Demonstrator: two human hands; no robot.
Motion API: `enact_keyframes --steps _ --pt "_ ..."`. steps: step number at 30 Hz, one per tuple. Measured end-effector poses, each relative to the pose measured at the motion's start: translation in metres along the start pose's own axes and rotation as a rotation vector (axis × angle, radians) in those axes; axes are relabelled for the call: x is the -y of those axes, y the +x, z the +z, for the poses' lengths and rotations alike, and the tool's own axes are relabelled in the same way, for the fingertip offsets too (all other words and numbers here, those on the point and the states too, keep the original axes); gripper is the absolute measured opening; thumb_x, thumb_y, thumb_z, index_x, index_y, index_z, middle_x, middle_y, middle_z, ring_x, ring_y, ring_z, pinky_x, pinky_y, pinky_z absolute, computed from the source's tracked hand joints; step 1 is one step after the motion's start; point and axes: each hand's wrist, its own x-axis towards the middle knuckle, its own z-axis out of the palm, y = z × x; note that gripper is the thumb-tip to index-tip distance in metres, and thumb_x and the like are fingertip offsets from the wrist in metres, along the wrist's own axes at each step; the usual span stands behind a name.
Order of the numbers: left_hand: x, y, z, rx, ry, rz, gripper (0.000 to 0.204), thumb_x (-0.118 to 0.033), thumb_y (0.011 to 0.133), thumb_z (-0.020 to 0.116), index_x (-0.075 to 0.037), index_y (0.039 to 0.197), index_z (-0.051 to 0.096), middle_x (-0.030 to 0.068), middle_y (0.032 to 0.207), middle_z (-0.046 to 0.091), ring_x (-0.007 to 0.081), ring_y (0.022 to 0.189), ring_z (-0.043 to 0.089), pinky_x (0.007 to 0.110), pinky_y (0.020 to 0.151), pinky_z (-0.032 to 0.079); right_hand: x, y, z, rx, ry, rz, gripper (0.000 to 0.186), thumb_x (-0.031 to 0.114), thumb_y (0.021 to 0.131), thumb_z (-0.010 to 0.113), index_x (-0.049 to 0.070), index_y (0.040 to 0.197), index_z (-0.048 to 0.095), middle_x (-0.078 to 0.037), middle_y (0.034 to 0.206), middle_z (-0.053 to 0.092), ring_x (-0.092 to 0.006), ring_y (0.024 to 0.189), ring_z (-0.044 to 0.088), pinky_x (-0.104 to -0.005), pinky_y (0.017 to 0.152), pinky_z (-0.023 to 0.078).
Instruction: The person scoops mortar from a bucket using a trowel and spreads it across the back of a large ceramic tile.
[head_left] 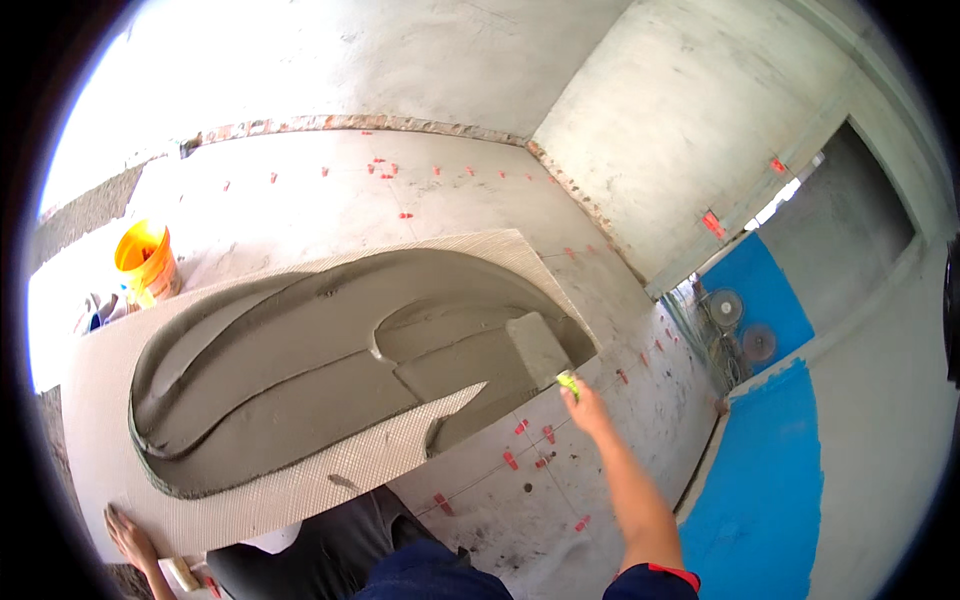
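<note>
A large tile (280, 520) with a ribbed back lies in front of me, its back facing up. Wet grey mortar (260, 370) covers much of it in a thick, curved spread, with ridges and a bare ribbed strip along the near side. My right hand (588, 408) is closed round the yellow-green handle of a flat trowel (540, 348). The trowel's wide blade rests on the mortar near the tile's right end. My left hand (130, 537) lies with its fingers stretched out on the tile's near left corner.
An orange bucket (145, 258) stands beyond the tile at left. Red tile levelling clips (510, 460) stick up from the laid floor tiles around. Bare walls (680, 120) meet in a corner ahead. A fan (724, 308) and blue-painted wall areas (760, 490) are at right.
</note>
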Motion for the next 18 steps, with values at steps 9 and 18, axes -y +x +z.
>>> enact_keyframes --steps 9,18 --pt "0.027 0.010 0.023 -0.034 -0.002 0.081 0.042 -0.019 0.098 0.031 0.000 0.134 0.041 0.0172 0.135 0.044 0.0331 0.125 0.040 0.040 0.104 0.033 -0.065 0.067 -0.013 0.071 0.887 0.628 0.034 0.040 0.092 0.052 0.011 0.111 0.056 -0.009 0.072 0.057 -0.0166 0.050 0.053 -0.0316 0.042 0.043" --pt "0.010 -0.003 -0.021 0.010 0.060 0.031 0.044 -0.025 0.098 0.032 -0.006 0.136 0.040 0.0174 0.138 0.041 0.0330 0.128 0.038 0.042 0.105 0.031 0.068 -0.013 0.010 0.562 1.009 0.438 0.031 0.040 0.097 0.045 0.010 0.103 0.050 -0.005 0.069 0.054 -0.0126 0.047 0.049 -0.0290 0.040 0.042"
